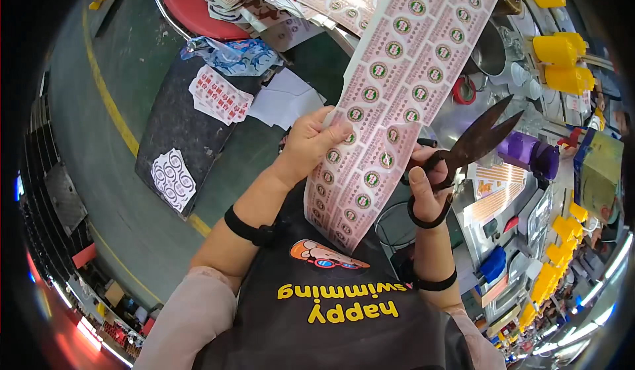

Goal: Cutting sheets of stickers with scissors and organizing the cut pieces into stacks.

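Note:
A long pinkish sheet of printed labels [397,79], patterned with rows of green and red round emblems, stretches from my lap up to the far table. My left hand [311,142] grips its left edge, thumb on top and fingers underneath. In my right hand [426,185] is a pair of dark, worn scissors [479,138], held at the sheet's right edge. Their blades point up and to the right, slightly parted, beyond the paper. Part of the right hand's fingers is hidden by the handles.
On a dark board [178,125] at the left lie red-printed labels [220,95], purple-printed labels [174,179] and white paper [286,99]. Behind it stands a red stool [198,6]. Red tape [464,91], a purple roll [527,155] and yellow-handled tools [555,50] crowd the right-hand table.

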